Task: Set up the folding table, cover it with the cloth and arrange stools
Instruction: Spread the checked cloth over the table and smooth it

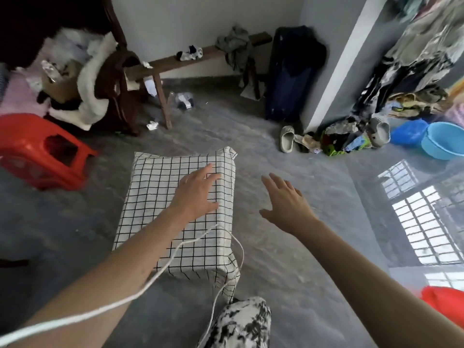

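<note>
A low table stands on the grey floor, wholly covered by a white cloth (155,197) with a black grid pattern that hangs over its edges. My left hand (197,194) lies flat on the cloth near its right side, fingers spread. My right hand (286,204) hovers open over the floor just right of the table, holding nothing. A red plastic stool (37,151) lies tipped at the left. Part of another red stool (444,305) shows at the lower right edge.
A white cord (175,252) trails over my left arm and the cloth. A long wooden bench (175,64) runs along the back wall. A dark suitcase (291,79), slippers (287,139), clothing piles and a blue basin (444,141) crowd the right.
</note>
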Tool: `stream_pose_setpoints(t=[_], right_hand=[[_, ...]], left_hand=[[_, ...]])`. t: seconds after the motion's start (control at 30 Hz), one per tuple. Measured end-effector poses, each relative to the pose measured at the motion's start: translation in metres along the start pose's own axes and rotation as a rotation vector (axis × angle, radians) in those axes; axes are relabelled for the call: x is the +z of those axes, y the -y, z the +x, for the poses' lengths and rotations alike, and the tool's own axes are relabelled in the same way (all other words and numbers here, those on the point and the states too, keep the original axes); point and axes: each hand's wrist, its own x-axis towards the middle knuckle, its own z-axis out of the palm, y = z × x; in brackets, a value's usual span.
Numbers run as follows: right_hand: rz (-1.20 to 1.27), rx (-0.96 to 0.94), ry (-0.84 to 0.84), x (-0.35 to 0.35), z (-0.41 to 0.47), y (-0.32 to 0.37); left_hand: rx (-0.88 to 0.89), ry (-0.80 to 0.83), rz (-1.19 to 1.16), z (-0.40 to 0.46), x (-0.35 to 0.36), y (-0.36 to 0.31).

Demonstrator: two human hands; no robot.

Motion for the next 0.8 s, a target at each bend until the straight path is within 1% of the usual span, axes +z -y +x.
stream_pose_setpoints(t=[0.13, 0.27, 0.37, 0.47, 0.63, 0.8], right_hand=[[-0.028, -0.12, 0.025, -0.013, 0.055, -0.002], [-0.076, -0.236, 0.095, -0.015, 0.12, 0.002], [-0.13, -0.313, 0.12, -0.02, 0.176, 0.004], [-0.177, -0.383, 0.166, -0.03, 0.229, 0.007], [-0.205, -0.504, 0.174, -0.05, 0.308, 0.017], [-0.284, -0.617, 0.29, -0.026, 0.369, 0.031]], left_hand=[[-0.114, 0.005, -0.018, 0.027, -0.002, 0.018], [-0.196, 0.012, -0.017, 0.058, 0.008, 0.041], [-0.274, 0.013, -0.068, 0.085, 0.01, 0.06], [-0.358, 0.034, -0.137, 0.115, 0.007, 0.081], [-0.467, 0.066, -0.156, 0.148, -0.01, 0.111], [-0.6, 0.125, -0.18, 0.151, -0.001, 0.134]])
